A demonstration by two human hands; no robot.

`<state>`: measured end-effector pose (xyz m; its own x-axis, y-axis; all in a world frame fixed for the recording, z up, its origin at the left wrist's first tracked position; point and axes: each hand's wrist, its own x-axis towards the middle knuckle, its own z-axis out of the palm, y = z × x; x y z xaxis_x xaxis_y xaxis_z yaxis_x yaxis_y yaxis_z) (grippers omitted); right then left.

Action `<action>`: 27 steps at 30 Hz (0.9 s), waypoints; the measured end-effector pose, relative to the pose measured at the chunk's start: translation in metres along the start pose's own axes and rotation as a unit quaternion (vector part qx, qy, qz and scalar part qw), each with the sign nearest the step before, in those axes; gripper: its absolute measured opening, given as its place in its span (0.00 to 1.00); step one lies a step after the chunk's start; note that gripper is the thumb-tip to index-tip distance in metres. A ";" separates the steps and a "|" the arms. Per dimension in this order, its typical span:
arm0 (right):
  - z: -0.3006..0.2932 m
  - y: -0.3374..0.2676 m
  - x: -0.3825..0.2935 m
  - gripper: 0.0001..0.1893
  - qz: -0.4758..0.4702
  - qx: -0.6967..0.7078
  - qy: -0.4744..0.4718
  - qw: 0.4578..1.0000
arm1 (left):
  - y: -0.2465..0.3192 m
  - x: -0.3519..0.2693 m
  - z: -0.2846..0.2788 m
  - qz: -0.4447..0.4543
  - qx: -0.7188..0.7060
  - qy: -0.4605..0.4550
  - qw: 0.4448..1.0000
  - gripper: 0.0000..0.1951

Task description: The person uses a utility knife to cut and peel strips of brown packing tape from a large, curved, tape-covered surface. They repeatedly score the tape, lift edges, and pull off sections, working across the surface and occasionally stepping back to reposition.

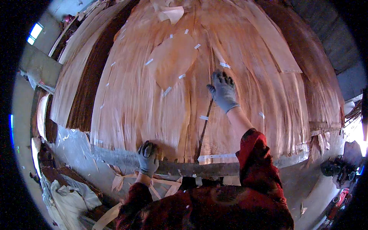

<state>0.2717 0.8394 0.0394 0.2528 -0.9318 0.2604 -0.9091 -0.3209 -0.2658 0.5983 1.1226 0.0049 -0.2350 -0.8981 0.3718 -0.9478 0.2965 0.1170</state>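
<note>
A large reddish wood veneer sheet [138,100] lies before me, with strips of white tape [204,118] stuck on it in several places. My right hand [223,90], in a grey glove, rests on the veneer beside a dark, narrow gap [205,129] that runs down to the near edge. One tape strip sits just above its fingertips. My left hand [148,158], gloved too, lies at the near edge with its fingers over the veneer. Neither hand visibly holds anything. A pointed veneer patch [174,60] is taped down left of the right hand.
Darker veneer stacks flank the sheet at the left [80,95] and right [322,95]. A curled veneer scrap [174,13] lies at the far end. Veneer offcuts [118,182] and crumpled plastic sheeting [67,198] are on the floor. A motorcycle [340,172] stands at the right.
</note>
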 end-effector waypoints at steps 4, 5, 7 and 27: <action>0.007 0.009 0.029 0.39 0.164 0.036 0.054 0.984 | 0.003 0.001 -0.008 -0.020 -0.008 -0.008 1.000 0.21; 0.012 0.009 0.034 0.39 0.175 0.024 0.054 0.983 | 0.002 0.001 -0.008 -0.019 -0.012 -0.009 1.000 0.20; 0.019 0.009 0.039 0.41 0.202 -0.001 0.055 0.978 | 0.002 0.004 -0.009 -0.019 -0.025 -0.008 0.999 0.20; 0.026 0.006 0.041 0.34 0.204 -0.004 0.070 0.976 | -0.005 -0.003 0.006 -0.054 -0.101 0.043 0.992 0.18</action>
<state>0.2850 0.7952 0.0242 -0.1778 -0.9494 0.2589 -0.9276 0.0738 -0.3663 0.6027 1.1222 -0.0019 -0.1076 -0.8995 0.4236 -0.9017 0.2677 0.3394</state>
